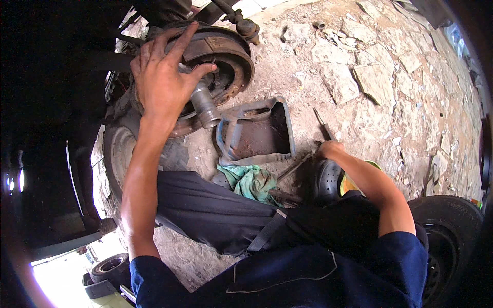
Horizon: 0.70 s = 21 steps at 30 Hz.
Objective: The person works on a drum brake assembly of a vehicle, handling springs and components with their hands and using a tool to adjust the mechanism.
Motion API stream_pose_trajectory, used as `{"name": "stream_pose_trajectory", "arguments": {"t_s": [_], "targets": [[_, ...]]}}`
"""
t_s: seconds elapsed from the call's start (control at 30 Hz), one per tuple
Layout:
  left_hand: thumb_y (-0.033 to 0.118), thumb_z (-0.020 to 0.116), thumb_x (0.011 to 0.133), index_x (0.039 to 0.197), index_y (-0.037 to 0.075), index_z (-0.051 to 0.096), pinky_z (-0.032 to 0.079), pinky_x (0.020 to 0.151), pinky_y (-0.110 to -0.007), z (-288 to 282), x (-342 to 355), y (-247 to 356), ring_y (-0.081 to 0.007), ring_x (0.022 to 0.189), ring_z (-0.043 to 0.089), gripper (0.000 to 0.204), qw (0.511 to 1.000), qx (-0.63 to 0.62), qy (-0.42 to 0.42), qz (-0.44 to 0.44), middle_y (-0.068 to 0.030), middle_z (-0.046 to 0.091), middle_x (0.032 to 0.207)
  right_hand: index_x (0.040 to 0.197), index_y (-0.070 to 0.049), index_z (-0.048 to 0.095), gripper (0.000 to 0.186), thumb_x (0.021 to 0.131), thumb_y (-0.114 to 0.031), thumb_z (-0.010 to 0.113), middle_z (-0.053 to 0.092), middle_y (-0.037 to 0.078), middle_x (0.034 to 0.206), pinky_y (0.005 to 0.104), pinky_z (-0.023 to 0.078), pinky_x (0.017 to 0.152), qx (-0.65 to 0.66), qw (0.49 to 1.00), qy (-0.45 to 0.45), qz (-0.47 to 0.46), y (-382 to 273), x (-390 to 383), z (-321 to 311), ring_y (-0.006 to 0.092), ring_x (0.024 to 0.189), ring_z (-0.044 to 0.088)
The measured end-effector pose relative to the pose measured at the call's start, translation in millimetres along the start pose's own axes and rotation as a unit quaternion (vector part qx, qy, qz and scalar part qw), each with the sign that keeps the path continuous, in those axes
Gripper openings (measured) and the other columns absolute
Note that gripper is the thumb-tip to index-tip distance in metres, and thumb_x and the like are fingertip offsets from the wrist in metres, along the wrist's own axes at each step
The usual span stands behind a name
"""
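Note:
My left hand (pixel 162 82) has its fingers spread against a rusty round brake assembly (pixel 236 61) at the upper left. A ridged metal cylinder (pixel 205 108) sticks out of its middle, just under my thumb. My right hand (pixel 329 150) is closed on a long thin screwdriver-like tool (pixel 322 120), low by my shoe (pixel 327 182). Between my hands a cut-open plastic container (pixel 259 136), dark and grimy inside, lies on the ground. A dirty green rag (pixel 249 182) lies below it, next to some metal bars (pixel 290 169).
Dark vehicle bodywork (pixel 56 133) fills the left, with a tyre (pixel 115 154) lying under the brake assembly. Another wheel (pixel 441 246) lies at my right, and another (pixel 108 272) at lower left. The ground (pixel 380 51) is dusty, broken stone with rubble.

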<state>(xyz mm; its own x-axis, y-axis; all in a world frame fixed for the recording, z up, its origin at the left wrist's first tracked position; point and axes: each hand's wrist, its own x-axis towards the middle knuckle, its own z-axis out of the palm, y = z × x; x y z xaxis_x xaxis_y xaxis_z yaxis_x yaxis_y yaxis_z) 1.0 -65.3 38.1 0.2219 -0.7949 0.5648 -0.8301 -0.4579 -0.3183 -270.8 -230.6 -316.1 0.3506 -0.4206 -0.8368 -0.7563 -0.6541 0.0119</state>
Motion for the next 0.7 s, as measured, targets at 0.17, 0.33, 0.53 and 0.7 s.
{"name": "stream_pose_trajectory", "arguments": {"t_s": [0.17,0.33,0.53,0.7], "targets": [[0.048,0.082,0.061,0.13,0.029,0.06,0.042,0.093,-0.045,0,-2,-2,-0.0299,0.11,0.055,0.075,1.0,-0.002,-0.008,-0.006,-0.0054,0.061,0.12,0.113,-0.007,0.069,0.052,0.074,-0.041,0.074,0.066,0.012,0.118,0.0402,0.053,0.088,0.194,0.979,0.042,0.052,18,33,29,0.0254,0.109,0.064],[0.05,0.081,0.062,0.131,0.028,0.059,0.04,0.094,-0.046,-3,-2,-6,-0.0298,0.111,0.054,0.076,1.0,0.003,-0.015,0.002,-0.0053,0.059,0.121,0.105,-0.008,0.071,0.037,0.088,-0.039,0.06,0.068,0.013,0.114,0.0368,0.054,0.086,0.255,0.957,0.123,0.066,-3,21,29,0.0266,0.105,0.066],[0.049,0.078,0.066,0.135,0.03,0.055,0.036,0.095,-0.045,2,-4,-6,-0.0258,0.115,0.048,0.075,1.0,-0.015,-0.022,0.003,0.0006,0.056,0.125,0.098,0.003,0.063,0.047,0.087,-0.042,0.058,0.067,0.02,0.086,0.0418,0.05,0.077,0.612,0.75,0.24,-0.074,-13,0,-2,0.0286,0.086,0.067],[0.048,0.077,0.067,0.136,0.029,0.054,0.037,0.093,-0.044,0,-4,-4,-0.0255,0.114,0.048,0.075,1.0,0.0,-0.021,0.008,0.0009,0.056,0.124,0.114,0.002,0.047,0.031,0.093,-0.018,0.057,0.052,0.002,0.079,0.0287,0.044,0.059,0.769,0.529,0.184,-0.308,-79,-77,-84,0.0122,0.065,0.049]]}}
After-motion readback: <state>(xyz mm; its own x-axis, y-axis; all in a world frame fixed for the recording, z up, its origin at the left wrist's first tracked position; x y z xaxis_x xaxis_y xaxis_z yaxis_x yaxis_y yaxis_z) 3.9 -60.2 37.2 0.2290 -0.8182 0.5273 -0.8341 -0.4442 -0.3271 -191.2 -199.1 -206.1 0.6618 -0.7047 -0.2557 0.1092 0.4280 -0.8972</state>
